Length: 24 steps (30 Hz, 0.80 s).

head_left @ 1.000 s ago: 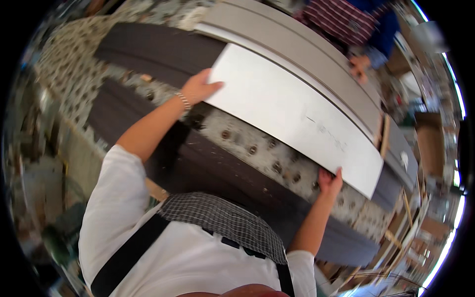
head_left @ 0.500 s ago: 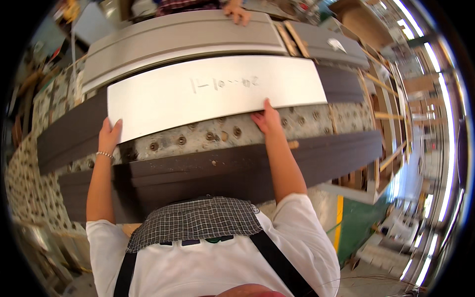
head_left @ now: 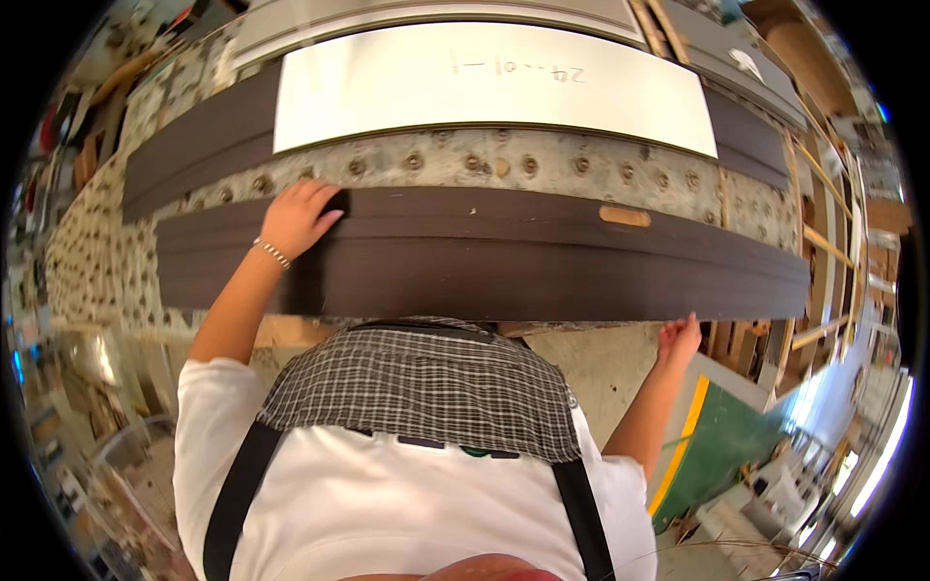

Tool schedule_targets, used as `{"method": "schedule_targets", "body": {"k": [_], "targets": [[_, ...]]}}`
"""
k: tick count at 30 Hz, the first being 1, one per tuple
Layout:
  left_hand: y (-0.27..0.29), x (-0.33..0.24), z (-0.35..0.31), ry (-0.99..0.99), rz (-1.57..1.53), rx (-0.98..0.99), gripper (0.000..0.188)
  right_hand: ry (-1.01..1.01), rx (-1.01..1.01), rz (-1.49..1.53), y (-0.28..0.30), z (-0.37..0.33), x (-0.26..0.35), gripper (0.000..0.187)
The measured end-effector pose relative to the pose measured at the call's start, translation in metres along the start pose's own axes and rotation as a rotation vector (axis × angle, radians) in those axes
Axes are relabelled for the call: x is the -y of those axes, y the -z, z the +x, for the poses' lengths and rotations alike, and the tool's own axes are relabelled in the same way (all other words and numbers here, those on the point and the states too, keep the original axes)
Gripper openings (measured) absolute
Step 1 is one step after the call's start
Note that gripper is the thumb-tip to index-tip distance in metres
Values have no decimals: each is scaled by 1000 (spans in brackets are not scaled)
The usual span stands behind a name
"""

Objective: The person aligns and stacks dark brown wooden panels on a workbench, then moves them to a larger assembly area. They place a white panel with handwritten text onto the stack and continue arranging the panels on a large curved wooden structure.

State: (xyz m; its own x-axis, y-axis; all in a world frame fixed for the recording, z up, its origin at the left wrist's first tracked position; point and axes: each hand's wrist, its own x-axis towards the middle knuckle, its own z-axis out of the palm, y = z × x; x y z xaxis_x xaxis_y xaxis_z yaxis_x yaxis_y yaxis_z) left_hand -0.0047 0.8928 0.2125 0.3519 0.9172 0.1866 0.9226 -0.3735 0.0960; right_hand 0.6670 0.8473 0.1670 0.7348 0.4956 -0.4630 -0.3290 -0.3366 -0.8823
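Note:
A long dark brown panel (head_left: 465, 261) lies lengthwise on the table right in front of me. My left hand (head_left: 298, 221) rests on its left part, fingers stretched toward the far edge and thumb held apart. Toward the right end, my right hand (head_left: 678, 341) is closed at the panel's near edge, a fingertip showing just over it; the rest of that grip is partly hidden. Farther off, a white panel (head_left: 494, 87) with handwritten marks lies across another dark panel (head_left: 208, 140), and neither hand touches it.
The table top (head_left: 378, 165) carries rows of round roller-like studs. A small wooden piece (head_left: 625, 216) sits on the near panel. Grey panels (head_left: 436, 14) lie at the far side, beside wooden strips (head_left: 659, 29). A wooden frame (head_left: 828, 247) stands at the right.
Both hands have let go of the white panel, which lies at the back. The left hand came onto the near dark panel; the right moved right and back to its near edge. My view shifted.

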Motion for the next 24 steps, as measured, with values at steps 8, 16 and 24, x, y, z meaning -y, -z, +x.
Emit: {"method": "schedule_targets", "body": {"k": [8,16,24], "targets": [[19,-7,-38,110,69,-90,21,-322,7,73,48,14,-74,50],[13,-38,-56,208,68,-13,24,-362,85,146,55,4,-64,51],[4,-37,-47,218,17,52,30,-376,204,284,61,10,-75,46]]}}
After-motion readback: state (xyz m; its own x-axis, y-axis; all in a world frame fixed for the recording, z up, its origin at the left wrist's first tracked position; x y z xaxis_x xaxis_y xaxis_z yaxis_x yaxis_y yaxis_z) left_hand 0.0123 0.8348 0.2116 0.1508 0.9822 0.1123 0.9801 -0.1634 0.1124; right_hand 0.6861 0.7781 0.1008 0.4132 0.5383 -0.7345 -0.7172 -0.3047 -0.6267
